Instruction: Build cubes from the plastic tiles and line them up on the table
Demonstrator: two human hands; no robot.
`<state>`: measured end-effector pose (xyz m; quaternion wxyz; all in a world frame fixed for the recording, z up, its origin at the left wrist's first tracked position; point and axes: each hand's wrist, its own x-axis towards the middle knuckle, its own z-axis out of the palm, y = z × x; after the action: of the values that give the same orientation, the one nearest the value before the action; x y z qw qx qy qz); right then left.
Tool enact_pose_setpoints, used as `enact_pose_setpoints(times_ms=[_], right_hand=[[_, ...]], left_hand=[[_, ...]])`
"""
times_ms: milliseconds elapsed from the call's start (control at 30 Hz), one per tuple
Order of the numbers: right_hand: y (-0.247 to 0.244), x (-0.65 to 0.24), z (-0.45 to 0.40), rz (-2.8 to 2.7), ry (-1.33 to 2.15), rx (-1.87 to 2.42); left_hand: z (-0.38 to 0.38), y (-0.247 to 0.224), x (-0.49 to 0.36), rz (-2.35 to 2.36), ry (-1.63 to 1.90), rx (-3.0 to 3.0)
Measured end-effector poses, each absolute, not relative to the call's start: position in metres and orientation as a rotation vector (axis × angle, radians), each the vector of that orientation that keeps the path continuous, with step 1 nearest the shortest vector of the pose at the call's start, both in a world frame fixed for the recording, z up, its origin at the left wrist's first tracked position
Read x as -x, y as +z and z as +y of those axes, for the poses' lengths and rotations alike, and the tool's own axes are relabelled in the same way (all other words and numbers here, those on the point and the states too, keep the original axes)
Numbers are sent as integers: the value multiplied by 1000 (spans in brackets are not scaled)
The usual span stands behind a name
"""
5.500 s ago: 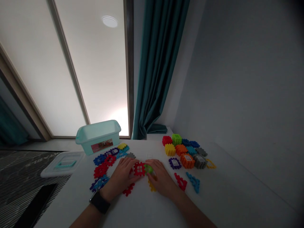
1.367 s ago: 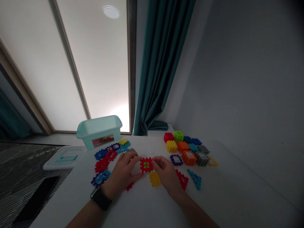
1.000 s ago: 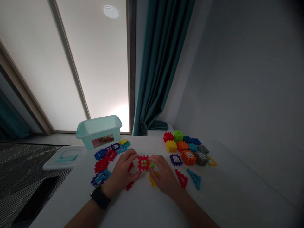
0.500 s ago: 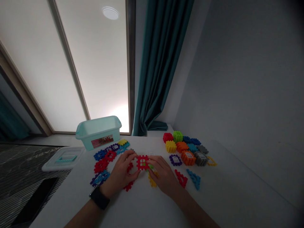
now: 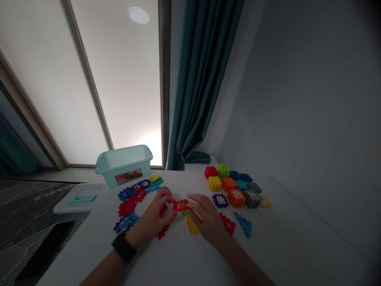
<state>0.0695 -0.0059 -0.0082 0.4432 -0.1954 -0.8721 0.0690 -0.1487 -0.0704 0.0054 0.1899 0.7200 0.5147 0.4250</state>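
A red waffle-shaped plastic block (image 5: 180, 205) hangs tilted between my left hand (image 5: 154, 215) and my right hand (image 5: 206, 217), with fingertips of both on its ends. Just below it sits a small green block (image 5: 185, 213), mostly hidden. A yellow block (image 5: 192, 226) lies under my right hand's fingers. Near my left hand are a red block piece (image 5: 163, 209) and another red piece (image 5: 162, 232). A black watch (image 5: 124, 247) is on my left wrist.
Sorted blocks lie in groups on the white table (image 5: 184, 254): a blue, red and purple group (image 5: 126, 207) on the left, a colourful pile (image 5: 232, 188) on the right. A mint plastic bin (image 5: 124, 166) stands at the far edge, its lid (image 5: 80, 198) and a black phone (image 5: 44, 250) to the left.
The red block has tipped from facing me to a nearly edge-on tilt between my hands. My right hand's fingers have shifted slightly toward its end, and the green block sits lower beneath it.
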Motion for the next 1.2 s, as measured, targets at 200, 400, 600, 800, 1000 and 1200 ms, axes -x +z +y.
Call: enact_pose_setpoints(times_ms=[200,400,600,800,1000,1200], right_hand=[[2,-63,-11,-1987,697,807],[5,-60,-11,-1890,1102,785],[2,-60,-9,-1917,1015,716],[-2,-63,-9,-2065,544,575],[-7,-66,-14,-2123,283,475],[-4,-69,-12,-2193,235,483]], left_hand=[[-65,3,153,1369,1198,-1889],[-65,4,153,1285,1135,-1764],[-69,7,151,1254,1122,-1763],[-72,10,149,1346,1090,-1913],[-75,15,148,1327,1007,-1971],[-76,16,147,1277,1002,-1916]])
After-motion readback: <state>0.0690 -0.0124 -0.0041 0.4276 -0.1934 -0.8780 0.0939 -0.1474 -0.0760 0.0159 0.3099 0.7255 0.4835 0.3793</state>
